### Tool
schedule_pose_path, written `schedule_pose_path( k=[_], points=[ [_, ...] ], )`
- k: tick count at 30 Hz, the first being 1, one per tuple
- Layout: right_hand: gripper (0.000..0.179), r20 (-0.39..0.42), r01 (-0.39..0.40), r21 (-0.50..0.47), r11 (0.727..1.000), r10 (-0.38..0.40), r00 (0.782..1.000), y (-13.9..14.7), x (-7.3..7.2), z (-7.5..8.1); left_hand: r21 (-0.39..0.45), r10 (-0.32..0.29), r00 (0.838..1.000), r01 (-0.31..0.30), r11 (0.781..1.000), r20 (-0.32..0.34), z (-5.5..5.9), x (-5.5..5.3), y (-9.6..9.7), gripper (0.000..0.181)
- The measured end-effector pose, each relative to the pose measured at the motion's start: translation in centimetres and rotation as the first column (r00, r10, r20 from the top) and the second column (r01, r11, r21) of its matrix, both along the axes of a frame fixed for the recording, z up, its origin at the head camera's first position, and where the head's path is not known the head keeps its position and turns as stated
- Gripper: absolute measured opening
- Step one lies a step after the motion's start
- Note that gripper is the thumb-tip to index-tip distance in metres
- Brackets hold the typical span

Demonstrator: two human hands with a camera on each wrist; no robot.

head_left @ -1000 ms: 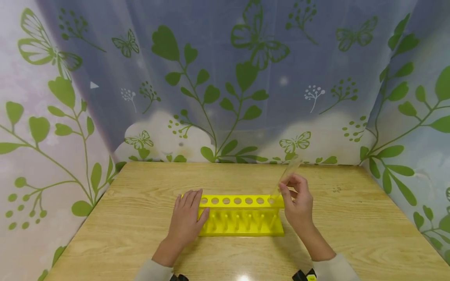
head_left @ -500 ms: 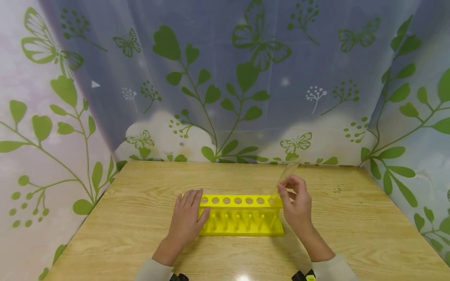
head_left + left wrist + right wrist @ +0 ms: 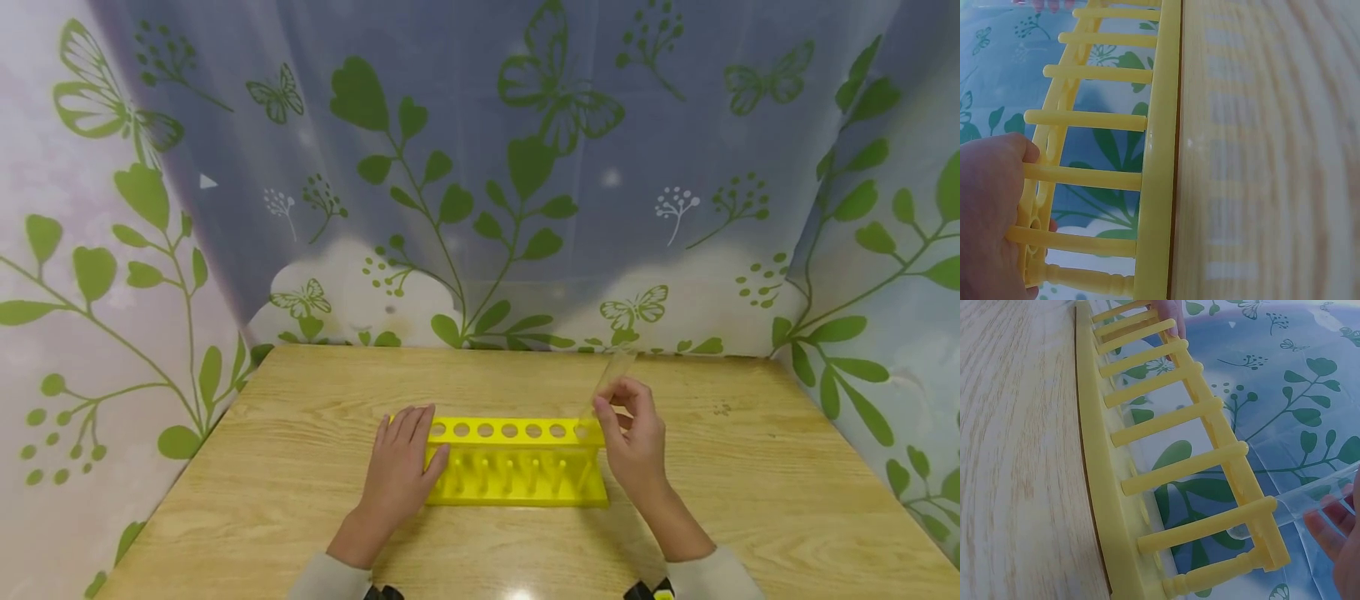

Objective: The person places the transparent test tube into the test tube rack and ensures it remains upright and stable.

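A yellow test tube rack (image 3: 517,445) with a row of round holes and upright pegs stands on the table. My left hand (image 3: 399,467) holds its left end; in the left wrist view the thumb lies on the near side of the top rail and fingertips show beyond it. With thumb and fingers, my right hand (image 3: 637,437) pinches a clear test tube (image 3: 618,368), tilted up and to the right. The tube's rounded lower end pokes through the rightmost hole, showing just below the top rail (image 3: 1254,500) in the right wrist view.
The wooden table (image 3: 285,467) extends around the rack on all sides. A patterned curtain (image 3: 465,217) with leaves and butterflies closes off the back and both sides.
The test tube has sunk very slightly at the rightmost hole, the right hand lowering a little with it. My left hand and the rack have stayed in place.
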State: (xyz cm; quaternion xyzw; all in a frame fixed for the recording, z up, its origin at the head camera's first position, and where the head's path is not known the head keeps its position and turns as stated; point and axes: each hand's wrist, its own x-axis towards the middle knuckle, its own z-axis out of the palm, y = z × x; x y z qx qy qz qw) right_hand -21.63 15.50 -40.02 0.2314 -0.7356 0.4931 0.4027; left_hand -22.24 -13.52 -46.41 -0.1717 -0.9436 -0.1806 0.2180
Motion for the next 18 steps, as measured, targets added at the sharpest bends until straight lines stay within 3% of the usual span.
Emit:
schedule_pose_path(
  k=[18],
  points=[
    [0.018, 0.005, 0.000, 0.003, 1.000, 0.000, 1.000, -0.12, -0.20, -0.49, 0.011, -0.001, 1.000, 0.001, 1.000, -0.013, 0.28, 0.12, 0.12, 0.057]
  ],
)
